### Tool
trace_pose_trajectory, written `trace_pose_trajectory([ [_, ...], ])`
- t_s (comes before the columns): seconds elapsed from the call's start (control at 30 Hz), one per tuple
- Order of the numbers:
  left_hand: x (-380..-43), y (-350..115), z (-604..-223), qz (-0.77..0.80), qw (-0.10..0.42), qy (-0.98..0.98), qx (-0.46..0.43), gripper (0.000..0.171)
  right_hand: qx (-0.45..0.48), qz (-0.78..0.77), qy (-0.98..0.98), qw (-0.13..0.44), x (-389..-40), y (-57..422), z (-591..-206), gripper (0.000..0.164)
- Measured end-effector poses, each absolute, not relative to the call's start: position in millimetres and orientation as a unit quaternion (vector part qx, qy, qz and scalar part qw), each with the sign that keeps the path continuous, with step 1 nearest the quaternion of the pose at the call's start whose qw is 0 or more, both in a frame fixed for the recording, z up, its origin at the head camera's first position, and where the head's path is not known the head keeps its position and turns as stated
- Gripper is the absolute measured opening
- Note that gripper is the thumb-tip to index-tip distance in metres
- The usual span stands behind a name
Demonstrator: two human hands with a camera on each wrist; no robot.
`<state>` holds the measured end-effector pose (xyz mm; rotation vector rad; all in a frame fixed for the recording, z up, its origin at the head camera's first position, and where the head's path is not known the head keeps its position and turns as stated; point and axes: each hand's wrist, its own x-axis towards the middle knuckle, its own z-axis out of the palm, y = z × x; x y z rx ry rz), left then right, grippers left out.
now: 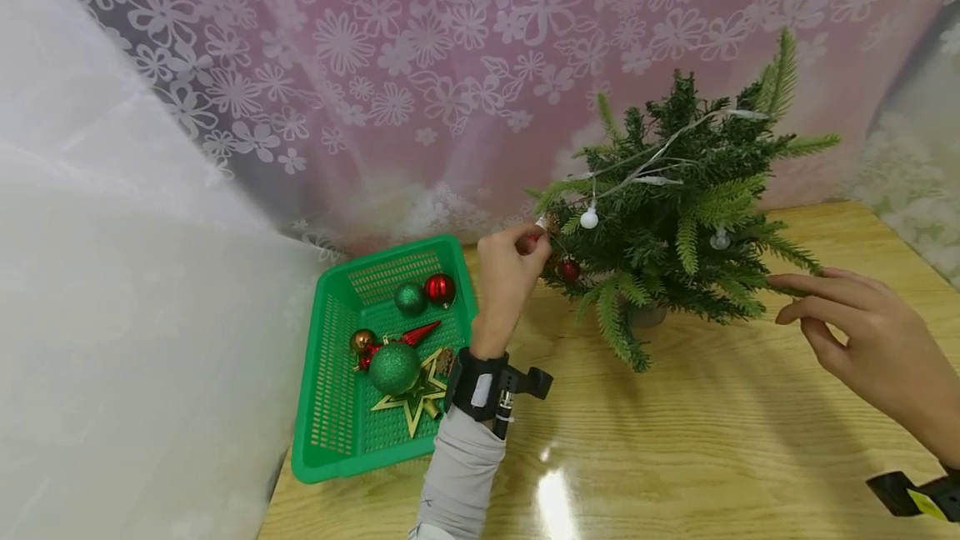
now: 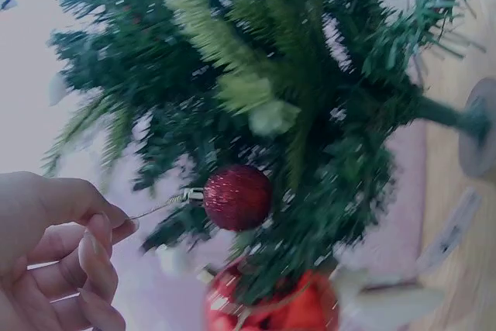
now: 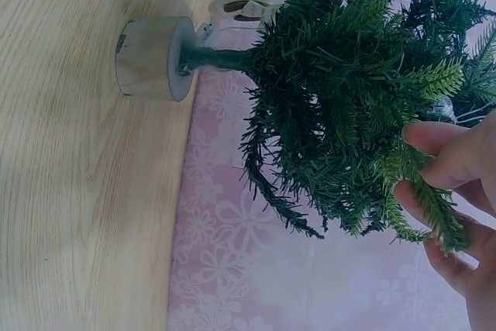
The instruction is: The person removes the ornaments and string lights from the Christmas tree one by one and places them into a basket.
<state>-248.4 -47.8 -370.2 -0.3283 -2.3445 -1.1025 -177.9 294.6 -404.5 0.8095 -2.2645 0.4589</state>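
Note:
My left hand (image 1: 510,273) pinches the thin gold string of a dark red glittery ball ornament (image 2: 237,198), which hangs against the branches of a small artificial Christmas tree (image 1: 675,198). Close by in the left wrist view is a shiny red ball (image 2: 310,304), partly behind green needles. My right hand (image 1: 862,323) is at the opposite side of the tree, its fingers pinching the tip of a light green branch (image 3: 438,215). White string lights (image 1: 660,148) with small bulbs lie over the needles.
A green plastic basket (image 1: 307,407) stands left of the tree, holding green, red and copper balls and a gold star (image 1: 412,398). The tree's round wooden base (image 3: 147,60) stands on the wooden table (image 1: 675,440). Behind hangs a pink floral curtain (image 1: 420,90).

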Motion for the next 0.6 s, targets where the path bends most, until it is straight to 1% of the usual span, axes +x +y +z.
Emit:
trace_pose_trajectory([
  [0.23,-223.6,-85.1,-365.3,-0.449,0.287,-0.842,-0.085,0.014,0.315,0.177,-0.866,0.346,-179.1,296.3,-405.9,0.069],
  [0.37,-203.7,-115.7,-376.8,-0.398,0.301,-0.865,-0.053,0.013,0.327,0.167,-0.863,0.347,-182.1,297.5,-404.8,0.069],
  [0.47,-187.9,-145.5,-394.9,-0.309,0.285,-0.907,-0.02,0.012,0.343,0.15,-0.86,0.346,-186.7,301.4,-400.3,0.072],
  [0.6,-164.6,-189.5,-418.0,-0.213,0.23,-0.949,0.042,0.013,0.357,0.134,-0.858,0.344,-190.8,307.4,-395.9,0.075],
])
